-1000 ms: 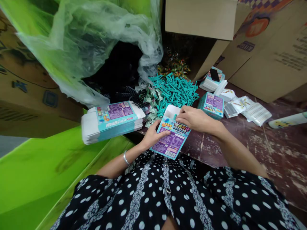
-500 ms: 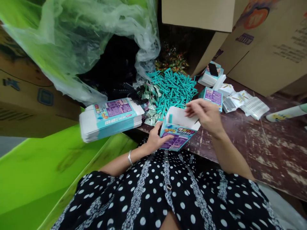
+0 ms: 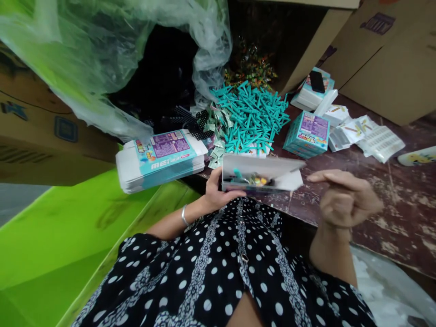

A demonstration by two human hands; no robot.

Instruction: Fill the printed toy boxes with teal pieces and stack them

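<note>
My left hand (image 3: 220, 190) grips a small printed carton (image 3: 235, 165) by its left end. The carton is tipped so that its open mouth faces me, showing white inner walls, a teal piece and blurred small coloured items inside. My right hand (image 3: 347, 195) is just right of the carton's white end flap (image 3: 293, 180), with a finger stretched toward it, the other fingers bent, and nothing visible held. Behind the carton lies a heap of teal plastic sticks (image 3: 255, 113), with small pale green sachets (image 3: 218, 147) beside it.
A stack of flattened cartons (image 3: 163, 159) lies at left. A closed carton (image 3: 308, 134), white packets (image 3: 344, 131) and a phone (image 3: 317, 81) on a carton stack are at right. A plastic bag (image 3: 211, 54) and large cardboard boxes (image 3: 384, 68) stand behind.
The carton has turned so its mouth faces me and its contents show. My right hand has moved off the carton's rim, to the right and slightly toward me. The camera view has shifted.
</note>
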